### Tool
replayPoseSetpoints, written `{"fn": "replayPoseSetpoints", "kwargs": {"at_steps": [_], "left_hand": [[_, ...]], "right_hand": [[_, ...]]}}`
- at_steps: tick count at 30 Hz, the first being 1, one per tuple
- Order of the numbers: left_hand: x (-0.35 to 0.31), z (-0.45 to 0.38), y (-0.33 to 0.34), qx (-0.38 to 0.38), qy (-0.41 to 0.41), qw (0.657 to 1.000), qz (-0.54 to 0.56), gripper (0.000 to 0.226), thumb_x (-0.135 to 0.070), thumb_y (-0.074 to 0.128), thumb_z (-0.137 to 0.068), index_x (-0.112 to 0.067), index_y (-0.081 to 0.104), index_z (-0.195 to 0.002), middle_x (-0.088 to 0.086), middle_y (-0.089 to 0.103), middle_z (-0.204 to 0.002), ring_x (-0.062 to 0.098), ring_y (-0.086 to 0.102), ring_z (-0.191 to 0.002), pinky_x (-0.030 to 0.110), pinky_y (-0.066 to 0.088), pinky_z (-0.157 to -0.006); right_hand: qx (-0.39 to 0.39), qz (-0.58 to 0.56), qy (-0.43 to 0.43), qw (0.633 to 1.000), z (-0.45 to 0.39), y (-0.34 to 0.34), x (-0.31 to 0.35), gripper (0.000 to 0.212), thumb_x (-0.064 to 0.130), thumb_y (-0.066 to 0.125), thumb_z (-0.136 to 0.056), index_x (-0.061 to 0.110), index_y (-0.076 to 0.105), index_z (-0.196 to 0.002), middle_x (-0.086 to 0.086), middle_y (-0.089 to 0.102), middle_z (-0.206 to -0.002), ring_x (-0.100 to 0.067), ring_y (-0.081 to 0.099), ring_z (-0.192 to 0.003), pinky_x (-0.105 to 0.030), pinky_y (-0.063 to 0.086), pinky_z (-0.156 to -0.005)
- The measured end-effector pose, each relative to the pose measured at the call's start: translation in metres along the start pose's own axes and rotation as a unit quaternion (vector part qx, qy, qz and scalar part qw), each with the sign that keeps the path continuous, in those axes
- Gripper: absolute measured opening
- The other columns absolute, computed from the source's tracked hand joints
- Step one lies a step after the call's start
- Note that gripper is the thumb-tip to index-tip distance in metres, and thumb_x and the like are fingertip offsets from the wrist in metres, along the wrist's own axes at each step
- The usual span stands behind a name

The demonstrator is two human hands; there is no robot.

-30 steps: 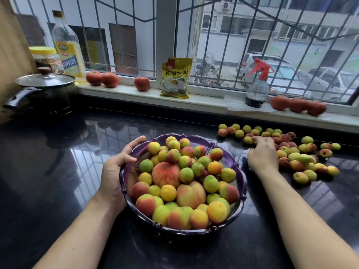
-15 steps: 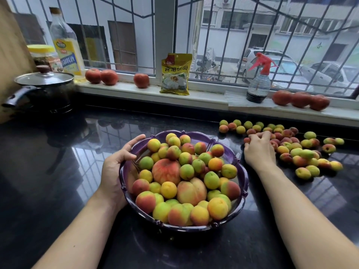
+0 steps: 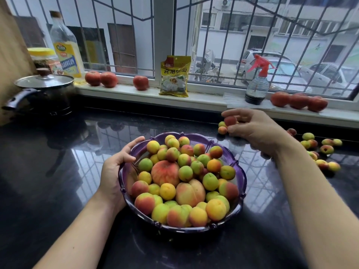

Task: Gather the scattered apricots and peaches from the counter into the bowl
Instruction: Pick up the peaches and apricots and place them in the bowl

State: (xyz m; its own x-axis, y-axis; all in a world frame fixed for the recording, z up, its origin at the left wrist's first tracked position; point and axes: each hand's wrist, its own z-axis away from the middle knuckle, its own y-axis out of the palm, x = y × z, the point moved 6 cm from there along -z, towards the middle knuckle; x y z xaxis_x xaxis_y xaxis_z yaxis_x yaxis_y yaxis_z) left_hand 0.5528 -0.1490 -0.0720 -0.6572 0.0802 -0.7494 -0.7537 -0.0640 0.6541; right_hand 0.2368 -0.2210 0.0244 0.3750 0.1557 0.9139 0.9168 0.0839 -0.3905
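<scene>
Right hand (image 3: 252, 127) was lifted off the glossy black stone surface (image 3: 58, 181), fingertips pinching a small reddish apricot (image 3: 230, 120), w/ more maybe tucked in the palm, can't tell. Left hand (image 3: 114, 171) gripped the rim of the scalloped purple glass bowl (image 3: 240, 177), thumb hooked inside. Bowl was heaped above the rim; loose yellow-green apricots (image 3: 322, 150) lay scattered to the right. Risk: dropping fruit onto that mound could roll others off & bruise them.
</scene>
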Motion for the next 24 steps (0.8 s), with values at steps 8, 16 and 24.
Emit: {"fn": "replayPoseSetpoints", "kwargs": {"at_steps": [8, 16, 24], "left_hand": [[-0.003, 0.001, 0.001, -0.006, 0.01, 1.0, 0.002, 0.07, -0.01, 0.045, -0.076, -0.005, 0.06, -0.145, 0.021, 0.071, -0.133, 0.031, 0.073, -0.114, 0.04, 0.063, -0.093], [-0.001, 0.0, -0.001, -0.015, -0.006, 1.0, 0.003, 0.069, -0.009, 0.044, -0.078, -0.008, 0.061, -0.144, 0.022, 0.068, -0.139, 0.04, 0.063, -0.133, 0.052, 0.045, -0.115], [-0.001, 0.0, -0.003, -0.023, -0.007, 1.0, 0.004, 0.067, -0.008, 0.044, -0.079, -0.008, 0.062, -0.144, 0.022, 0.069, -0.137, 0.04, 0.063, -0.133, 0.055, 0.042, -0.118]], "right_hand": [[0.116, 0.195, -0.086, 0.97, 0.014, 0.055, 0.035, 0.026, 0.014, 0.074, -0.09, 0.036, 0.072, -0.105, 0.021, 0.071, -0.086, 0.001, 0.067, -0.08, -0.021, 0.052, -0.074], [0.12, 0.299, -0.151, 0.935, 0.02, 0.08, 0.044, 0.022, 0.02, 0.076, -0.088, 0.033, 0.073, -0.106, 0.018, 0.066, -0.104, 0.0, 0.063, -0.099, -0.027, 0.056, -0.085], [0.155, 0.321, -0.155, 0.921, 0.025, 0.087, 0.048, 0.018, 0.02, 0.076, -0.09, 0.033, 0.074, -0.103, 0.02, 0.067, -0.099, 0.004, 0.062, -0.095, -0.025, 0.054, -0.088]]}}
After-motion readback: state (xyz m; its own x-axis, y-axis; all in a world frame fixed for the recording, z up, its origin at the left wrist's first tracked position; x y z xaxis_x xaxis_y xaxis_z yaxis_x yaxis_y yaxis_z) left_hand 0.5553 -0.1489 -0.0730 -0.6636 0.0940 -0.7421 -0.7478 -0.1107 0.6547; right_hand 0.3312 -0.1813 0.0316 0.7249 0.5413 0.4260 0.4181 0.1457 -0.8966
